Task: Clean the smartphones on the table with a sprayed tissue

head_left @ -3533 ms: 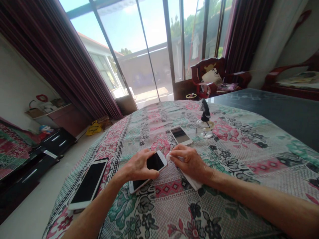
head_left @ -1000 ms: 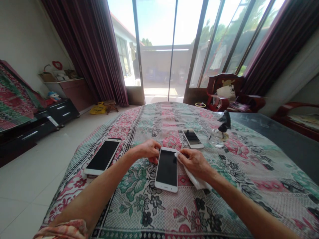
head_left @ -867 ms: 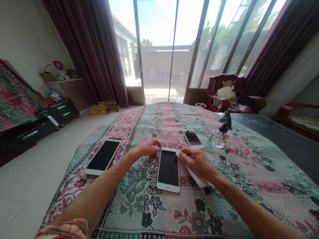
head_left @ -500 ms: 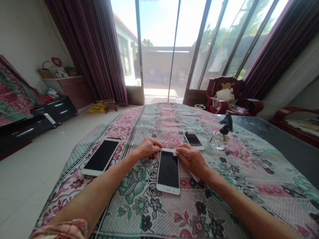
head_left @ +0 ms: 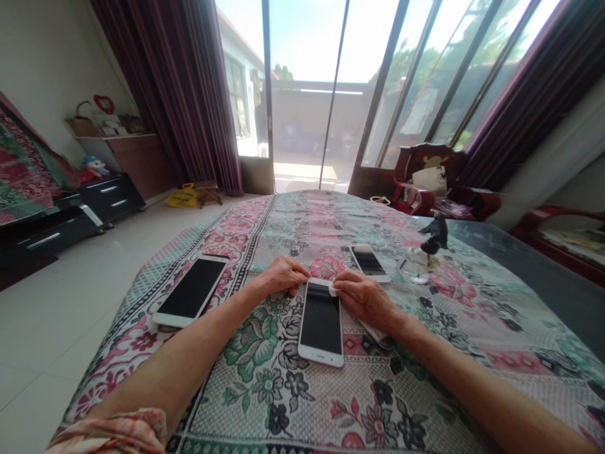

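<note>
Far left, on my side of the feed: one black drawer unit (head_left: 111, 200), a blue-capped figurine (head_left: 96, 166) on top. Next, on the floor: one yellow bag (head_left: 182, 195). On the floral tablecloth (head_left: 255, 343): one large white phone (head_left: 191, 290), screen dark, lying at a slant, a dark edge showing from under it. Then the left hand (head_left: 283, 276), fingers curled in at the top left corner of the middle phone; I cannot tell whether they pinch it. Item, the middle phone (head_left: 321, 323): white frame, black screen facing up, flat on the cloth between the hands. Then the right hand (head_left: 366, 299), closed on a white wipe (head_left: 333, 292), which meets the phone's top right corner. Just beyond that hand: one smaller white phone (head_left: 370, 263), flat. Right of it: one clear bottle (head_left: 418, 267), black spray head. Behind, rightmost: one carved reddish chair (head_left: 420, 159), holding a pale bag (head_left: 430, 180).
</note>
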A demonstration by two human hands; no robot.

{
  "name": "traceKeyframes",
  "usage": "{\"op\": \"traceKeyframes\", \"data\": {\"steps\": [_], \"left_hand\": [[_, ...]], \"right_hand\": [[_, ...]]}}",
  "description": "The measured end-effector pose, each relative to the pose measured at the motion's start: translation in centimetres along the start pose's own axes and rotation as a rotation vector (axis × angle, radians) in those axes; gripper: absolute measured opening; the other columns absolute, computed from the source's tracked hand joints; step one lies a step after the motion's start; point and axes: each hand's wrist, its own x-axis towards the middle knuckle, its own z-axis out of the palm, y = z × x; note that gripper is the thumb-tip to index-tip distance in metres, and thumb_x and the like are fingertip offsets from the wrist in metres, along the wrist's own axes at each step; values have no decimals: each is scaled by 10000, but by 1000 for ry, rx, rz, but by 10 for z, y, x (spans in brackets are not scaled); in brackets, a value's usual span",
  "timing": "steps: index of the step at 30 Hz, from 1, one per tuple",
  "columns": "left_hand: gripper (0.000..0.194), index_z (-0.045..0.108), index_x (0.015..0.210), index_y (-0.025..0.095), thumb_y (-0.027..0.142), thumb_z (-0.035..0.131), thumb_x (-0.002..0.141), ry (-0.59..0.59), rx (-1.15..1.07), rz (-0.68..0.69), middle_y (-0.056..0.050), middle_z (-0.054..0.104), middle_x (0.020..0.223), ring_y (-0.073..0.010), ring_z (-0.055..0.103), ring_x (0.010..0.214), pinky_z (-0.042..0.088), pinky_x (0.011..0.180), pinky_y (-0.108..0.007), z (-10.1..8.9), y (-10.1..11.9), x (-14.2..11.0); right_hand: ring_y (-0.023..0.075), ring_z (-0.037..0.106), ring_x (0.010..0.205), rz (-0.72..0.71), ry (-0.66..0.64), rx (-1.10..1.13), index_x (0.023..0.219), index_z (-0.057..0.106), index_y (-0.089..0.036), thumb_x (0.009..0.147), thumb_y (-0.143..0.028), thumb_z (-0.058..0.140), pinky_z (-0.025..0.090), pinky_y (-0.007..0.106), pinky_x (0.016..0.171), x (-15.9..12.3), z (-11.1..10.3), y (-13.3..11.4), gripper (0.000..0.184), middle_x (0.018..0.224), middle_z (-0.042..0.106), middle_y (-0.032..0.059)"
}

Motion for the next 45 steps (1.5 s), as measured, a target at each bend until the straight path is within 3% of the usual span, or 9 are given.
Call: {"op": "traceKeyframes", "data": {"steps": [7, 13, 21, 24, 34, 37, 45], "left_hand": [[216, 756, 905, 126, 207, 627, 752, -9, 13, 16, 39, 529, 420, -61, 498, 373, 350, 387, -134, 0, 4, -3], [227, 757, 920, 143, 221, 622, 754, -8, 32, 38, 41, 517, 398, -67, 496, 371, 347, 388, -139, 1, -4, 2], [266, 750, 967, 148, 242, 636, 746, -65, 32, 67, 20, 576, 496, -71, 526, 422, 359, 400, -143, -3, -5, 1], [287, 746, 988, 151, 264, 648, 743, -82, 28, 54, 19, 581, 504, -73, 524, 425, 360, 402, -148, -5, -6, 2], [273, 746, 964, 134, 234, 639, 733, -76, 4, 39, 32, 551, 463, -75, 507, 408, 342, 392, -156, -3, -5, 2], [264, 749, 954, 131, 221, 630, 737, -73, 24, 49, 31, 550, 463, -72, 506, 411, 341, 395, -153, -3, -2, -1], [282, 747, 971, 135, 225, 626, 733, -80, 36, 47, 23, 578, 490, -73, 512, 420, 359, 407, -154, -5, 0, -1]], "right_hand": [[189, 593, 952, -20, -65, 6, 994, 674, -215, 932, -196, 456, 519, 354, 854, -21, -5, -20, 228, 1025, 651, 76], [177, 579, 972, -83, -199, 57, 1004, 661, -223, 930, -158, 441, 507, 344, 869, -38, -11, -46, 241, 1043, 645, 59], [192, 602, 927, -19, -58, -37, 986, 682, -206, 926, -200, 469, 519, 358, 832, -16, -7, -3, 222, 1010, 664, 77], [191, 596, 922, -27, -44, -45, 989, 681, -199, 926, -200, 469, 516, 365, 829, -14, -5, 0, 221, 1008, 662, 79], [165, 547, 858, -140, -208, 47, 883, 661, -181, 851, -97, 467, 477, 340, 805, -25, -3, -60, 214, 941, 651, 45], [159, 543, 829, -175, -245, 71, 869, 655, -180, 817, -83, 473, 472, 331, 790, -23, -1, -69, 213, 915, 653, 36], [178, 556, 926, -112, -133, -70, 971, 656, -193, 932, -180, 439, 465, 370, 867, -5, 1, -33, 221, 1029, 657, 59]]}}
